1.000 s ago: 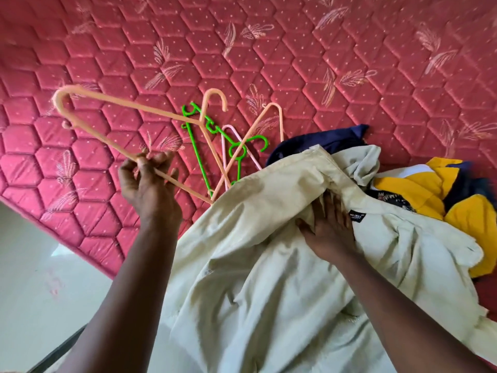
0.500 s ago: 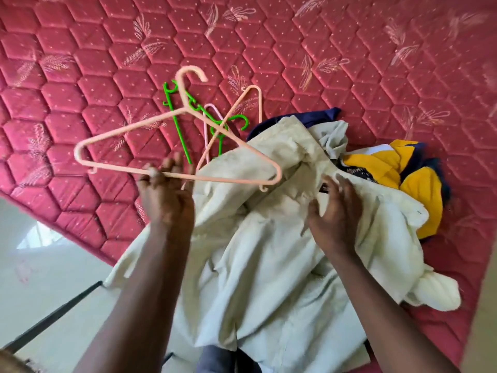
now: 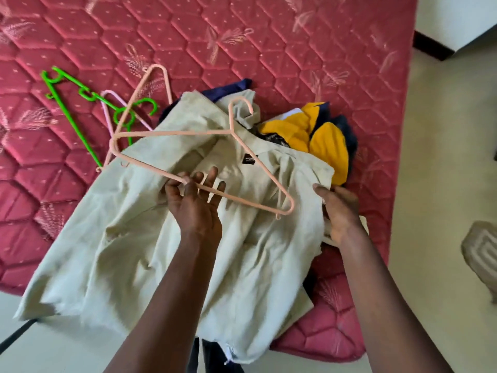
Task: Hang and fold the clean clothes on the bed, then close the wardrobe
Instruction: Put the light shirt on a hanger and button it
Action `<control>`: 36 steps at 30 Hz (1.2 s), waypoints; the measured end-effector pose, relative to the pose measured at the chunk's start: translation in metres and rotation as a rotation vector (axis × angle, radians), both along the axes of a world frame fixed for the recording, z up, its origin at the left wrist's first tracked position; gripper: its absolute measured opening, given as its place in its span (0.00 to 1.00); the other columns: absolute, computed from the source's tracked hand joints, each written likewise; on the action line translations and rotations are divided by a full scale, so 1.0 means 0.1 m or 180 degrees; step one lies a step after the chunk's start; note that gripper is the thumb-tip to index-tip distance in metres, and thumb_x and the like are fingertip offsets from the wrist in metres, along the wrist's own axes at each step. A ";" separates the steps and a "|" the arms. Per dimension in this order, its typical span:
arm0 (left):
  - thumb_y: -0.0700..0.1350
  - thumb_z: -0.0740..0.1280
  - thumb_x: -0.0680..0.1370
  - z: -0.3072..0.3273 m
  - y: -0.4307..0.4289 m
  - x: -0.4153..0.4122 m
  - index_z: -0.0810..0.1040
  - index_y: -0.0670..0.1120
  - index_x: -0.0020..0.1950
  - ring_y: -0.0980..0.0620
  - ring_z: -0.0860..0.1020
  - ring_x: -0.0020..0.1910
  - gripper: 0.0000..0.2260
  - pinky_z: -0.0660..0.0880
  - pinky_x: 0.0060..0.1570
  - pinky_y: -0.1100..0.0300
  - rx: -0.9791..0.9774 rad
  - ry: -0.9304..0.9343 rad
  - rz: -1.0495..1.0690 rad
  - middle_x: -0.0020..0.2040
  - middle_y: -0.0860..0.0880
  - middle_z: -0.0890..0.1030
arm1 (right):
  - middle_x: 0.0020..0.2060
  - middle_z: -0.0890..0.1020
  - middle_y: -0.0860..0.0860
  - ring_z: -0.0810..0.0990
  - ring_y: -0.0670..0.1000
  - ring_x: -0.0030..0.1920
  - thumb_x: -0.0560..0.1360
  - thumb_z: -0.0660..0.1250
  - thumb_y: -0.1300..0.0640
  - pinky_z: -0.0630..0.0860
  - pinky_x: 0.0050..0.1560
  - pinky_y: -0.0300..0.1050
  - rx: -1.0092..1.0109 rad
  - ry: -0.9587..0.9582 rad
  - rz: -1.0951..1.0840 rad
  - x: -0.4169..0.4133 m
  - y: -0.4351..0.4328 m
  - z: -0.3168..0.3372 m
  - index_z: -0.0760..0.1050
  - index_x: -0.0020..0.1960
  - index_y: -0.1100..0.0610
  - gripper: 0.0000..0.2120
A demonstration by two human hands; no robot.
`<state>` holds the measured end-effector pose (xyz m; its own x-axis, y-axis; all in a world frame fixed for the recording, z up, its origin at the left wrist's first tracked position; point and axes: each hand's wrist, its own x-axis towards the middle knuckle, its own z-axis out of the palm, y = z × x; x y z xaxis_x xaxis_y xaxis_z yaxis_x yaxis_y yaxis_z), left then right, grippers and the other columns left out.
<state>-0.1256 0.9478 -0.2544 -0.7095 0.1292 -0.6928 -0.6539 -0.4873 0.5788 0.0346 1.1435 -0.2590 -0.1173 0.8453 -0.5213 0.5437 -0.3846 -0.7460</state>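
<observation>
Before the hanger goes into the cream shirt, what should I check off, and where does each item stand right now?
1. Left hand holds peach hanger by its lower bar: ok.
2. Right hand grips cream shirt at its edge: ok.
3. Neck label showing, collar area reachable: ok.
4. Hanger inside shirt: not ok, it sits over the fabric.
5. Buttons undone: cannot tell.

Four hangers: one peach hanger, a second peach hanger, one lilac hanger and, as far as the tangle shows, one green hanger. Three garments: one beige shirt, one yellow-and-navy top, one dark blue piece.
</observation>
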 end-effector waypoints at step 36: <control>0.59 0.67 0.74 -0.38 0.15 -1.65 0.81 0.48 0.59 0.34 0.80 0.53 0.20 0.78 0.51 0.42 -0.4259 0.3427 -0.3707 0.52 0.38 0.82 | 0.46 0.85 0.50 0.81 0.48 0.45 0.75 0.71 0.61 0.74 0.44 0.30 0.0484 -0.0118 -0.0396 -0.67 -1.04 -0.55 0.83 0.54 0.60 0.09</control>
